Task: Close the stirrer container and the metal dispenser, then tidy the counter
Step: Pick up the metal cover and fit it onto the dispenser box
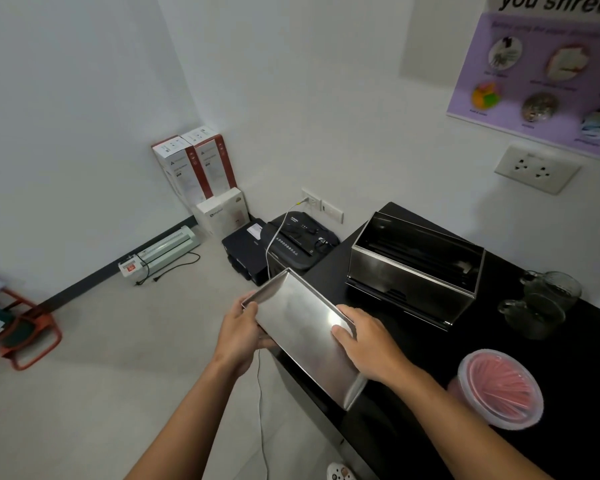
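Observation:
I hold a flat rectangular metal lid [300,327] over the counter's left edge, tilted. My left hand [239,329] grips its left side and my right hand [364,341] presses on its right side. Behind it on the black counter [413,368] stands the metal dispenser [413,271], a shiny box with its top open. To the front right sits the round clear stirrer container [499,388], full of pink stirrers; I cannot tell whether a lid covers it.
Two glass mugs [541,303] stand on the counter right of the dispenser. On the floor to the left are a black shredder [298,244], a printer, stacked boxes [201,174], a laminator and an orange stool [25,330]. A white cable hangs along the counter's edge.

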